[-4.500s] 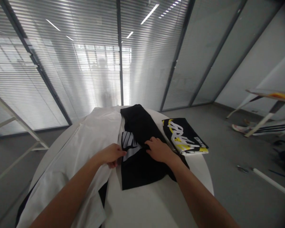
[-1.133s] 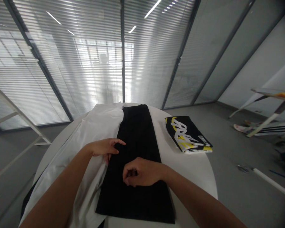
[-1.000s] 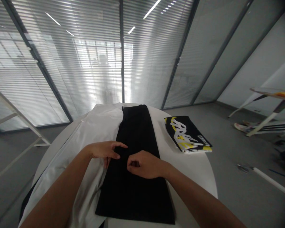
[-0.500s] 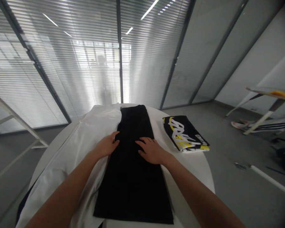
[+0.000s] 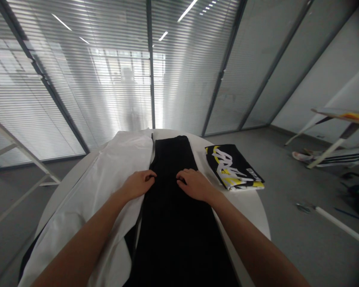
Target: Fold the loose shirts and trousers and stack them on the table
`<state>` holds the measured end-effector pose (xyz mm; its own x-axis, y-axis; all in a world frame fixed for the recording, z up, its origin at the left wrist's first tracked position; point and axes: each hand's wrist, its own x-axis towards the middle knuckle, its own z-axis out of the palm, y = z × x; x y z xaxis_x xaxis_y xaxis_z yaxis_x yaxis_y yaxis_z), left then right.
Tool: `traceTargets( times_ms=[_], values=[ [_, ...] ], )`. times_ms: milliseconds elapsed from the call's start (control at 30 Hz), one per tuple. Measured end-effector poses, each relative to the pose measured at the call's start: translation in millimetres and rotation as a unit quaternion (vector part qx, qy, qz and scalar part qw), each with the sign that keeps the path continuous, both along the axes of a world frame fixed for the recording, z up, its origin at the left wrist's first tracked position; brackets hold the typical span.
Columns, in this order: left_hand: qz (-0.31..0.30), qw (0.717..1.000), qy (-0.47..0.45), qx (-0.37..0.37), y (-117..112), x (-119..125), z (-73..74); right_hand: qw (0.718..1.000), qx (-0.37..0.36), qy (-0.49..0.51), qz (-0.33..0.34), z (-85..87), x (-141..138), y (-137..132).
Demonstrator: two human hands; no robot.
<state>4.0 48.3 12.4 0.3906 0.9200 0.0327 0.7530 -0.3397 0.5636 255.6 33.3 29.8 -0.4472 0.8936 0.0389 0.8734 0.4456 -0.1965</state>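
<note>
At far left of the frame, a pale metal shelf frame [image 5: 24,153] leaning against grey floor, with a glass wall with slatted blinds [image 5: 92,79] across the upper left and centre. Left of centre, a crumpled white garment [image 5: 86,199] draped over a round white table [image 5: 245,211], its edge touching the black cloth and a dark layer showing beneath it at lower left. Just right of that, the left hand [image 5: 139,185] on the upper left edge of a long, flat black garment [image 5: 179,243], fingers lightly curled and palm down (pinching or mere resting: impossible to tell from here). At centre, that black garment lying straight along the table, from near the far rim down past the bottom of the frame. Right of centre, the right hand [image 5: 195,184] on the same cloth near its right edge, fingers curled inward, with no clear pinch, and well clear of the left hand. Further right, a folded black-and-yellow printed T-shirt [image 5: 231,167] flat on the table, just beside the black garment but not touching it. At far right, a small white-legged table [image 5: 341,119], striped black-and-white fabric [image 5: 341,157] on the floor, and a white rod [image 5: 341,227] lying lower down.
</note>
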Motion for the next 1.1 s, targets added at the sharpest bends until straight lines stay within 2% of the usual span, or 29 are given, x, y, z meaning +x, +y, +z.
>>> traceTargets(
  times_ms=[67, 133, 200, 300, 500, 600, 667, 733, 900, 1100],
  values=[
    [0.012, 0.993, 0.030, 0.116, 1.4, 3.7, -9.3, 0.999, 0.034, 0.006, -0.010, -8.8, -2.9, 2.8],
    [-0.011, 0.986, 0.078, 0.150, 2.3, 4.9, -17.8, 0.999, 0.044, 0.008, -0.006, -19.7, -4.5, 5.3],
    [-0.031, 0.983, 0.120, 0.136, 2.5, 4.1, -22.1, 0.999, 0.043, 0.003, 0.003, -29.0, -4.7, 7.0],
    [-0.039, 0.981, 0.139, 0.129, 2.5, 1.6, -19.0, 0.999, 0.034, -0.005, 0.010, -33.3, -3.1, 7.8],
    [-0.040, 0.984, 0.120, 0.127, 3.9, 1.3, -6.2, 0.999, 0.017, 0.003, 0.033, -11.7, 0.1, 5.5],
    [-0.028, 0.981, 0.109, 0.157, 4.0, 4.0, -11.0, 0.999, 0.028, 0.016, 0.026, -4.8, 0.0, 5.2],
    [-0.023, 0.979, 0.101, 0.177, 3.4, 5.6, -16.7, 0.998, 0.048, 0.028, 0.027, -7.1, -0.9, 5.8],
    [-0.029, 0.980, 0.101, 0.167, 2.5, 6.5, -20.9, 0.998, 0.049, 0.030, 0.038, -14.1, -2.3, 6.6],
    [-0.025, 0.984, 0.115, 0.138, 1.3, 6.1, -17.2, 0.998, -0.025, 0.001, 0.057, -29.1, -4.1, 5.2],
    [-0.009, 0.980, 0.121, 0.156, 4.3, 5.4, -10.4, 0.988, -0.108, -0.018, 0.113, -16.2, 0.3, -6.5]
  ],
)
